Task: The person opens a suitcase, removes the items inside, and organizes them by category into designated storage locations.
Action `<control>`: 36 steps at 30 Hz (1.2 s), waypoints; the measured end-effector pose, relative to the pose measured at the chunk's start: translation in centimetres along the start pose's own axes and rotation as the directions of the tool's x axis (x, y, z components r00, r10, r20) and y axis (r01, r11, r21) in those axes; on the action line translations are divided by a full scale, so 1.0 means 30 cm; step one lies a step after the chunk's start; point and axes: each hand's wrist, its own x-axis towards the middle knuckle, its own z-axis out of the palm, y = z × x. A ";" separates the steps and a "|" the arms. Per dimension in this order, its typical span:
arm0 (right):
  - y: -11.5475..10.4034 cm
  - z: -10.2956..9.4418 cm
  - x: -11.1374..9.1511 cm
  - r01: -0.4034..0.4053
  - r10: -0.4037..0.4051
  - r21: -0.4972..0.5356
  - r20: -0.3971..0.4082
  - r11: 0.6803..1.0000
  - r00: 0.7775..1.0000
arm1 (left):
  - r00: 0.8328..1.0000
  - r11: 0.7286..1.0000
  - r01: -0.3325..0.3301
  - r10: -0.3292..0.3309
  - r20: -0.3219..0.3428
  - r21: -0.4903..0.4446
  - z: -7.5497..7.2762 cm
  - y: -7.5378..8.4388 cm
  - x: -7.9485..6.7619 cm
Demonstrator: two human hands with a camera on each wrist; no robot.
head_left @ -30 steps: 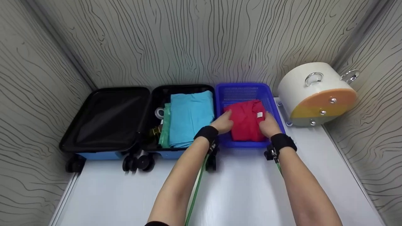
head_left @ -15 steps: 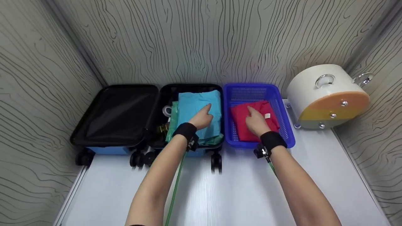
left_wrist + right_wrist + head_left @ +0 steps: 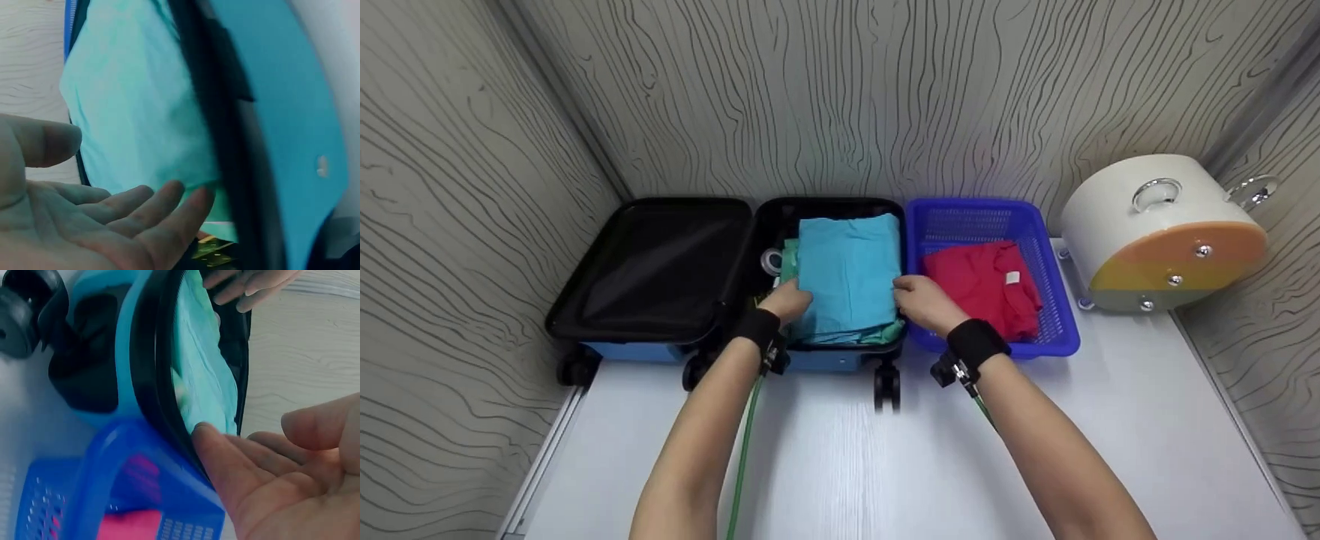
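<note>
Folded light-blue cloth point(image 3: 849, 277) lies in the right half of the open suitcase point(image 3: 780, 210), over a green cloth point(image 3: 789, 259). At the cloth's left edge is my left hand point(image 3: 787, 301). In the left wrist view its thumb stands apart from the fingers point(image 3: 169, 225), whose tips are against the cloth's lower edge. My right hand point(image 3: 928, 304) is at the cloth's right edge, by the suitcase rim. The right wrist view shows its thumb and fingers point(image 3: 216, 450) spread, holding nothing. Red folded clothing point(image 3: 979, 281) with a white tag lies in the blue basket point(image 3: 1059, 330).
The suitcase's black-lined other half point(image 3: 660, 270) lies open at the left. A white roll point(image 3: 771, 261) sits beside the green cloth. Right of the basket stands a cream pot-shaped box point(image 3: 1140, 202) with coloured bands and metal handles. Patterned walls point(image 3: 840, 97) surround the white table point(image 3: 840, 450).
Both hands have let go of the red clothing, leaving it in the basket. They have moved left, to either side of the blue cloth. The head view has shifted slightly.
</note>
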 end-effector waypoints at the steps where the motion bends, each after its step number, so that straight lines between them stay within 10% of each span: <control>1: -0.005 0.008 0.002 -0.003 0.003 -0.030 0.010 1.000 1.000 | 1.000 1.000 0.019 -0.019 -0.002 0.000 0.004 -0.009 0.001; 10: -0.069 0.061 0.011 -0.119 0.118 -0.001 0.145 0.993 0.982 | 0.997 0.997 0.070 -0.070 -0.017 -0.026 0.023 -0.033 0.014; 28: -0.067 0.064 0.045 -0.245 0.260 0.413 0.021 0.877 0.965 | 0.991 0.921 0.118 -0.135 -0.020 -0.371 0.036 -0.018 0.027; 32: -0.062 0.057 0.044 -0.260 0.277 0.473 0.036 0.842 0.960 | 0.991 0.858 0.071 -0.118 -0.060 -0.509 0.023 0.004 0.032; 36: -0.057 0.060 0.049 -0.252 0.272 0.561 0.049 0.789 0.961 | 0.993 0.676 0.046 -0.112 -0.041 -0.735 0.006 0.025 0.039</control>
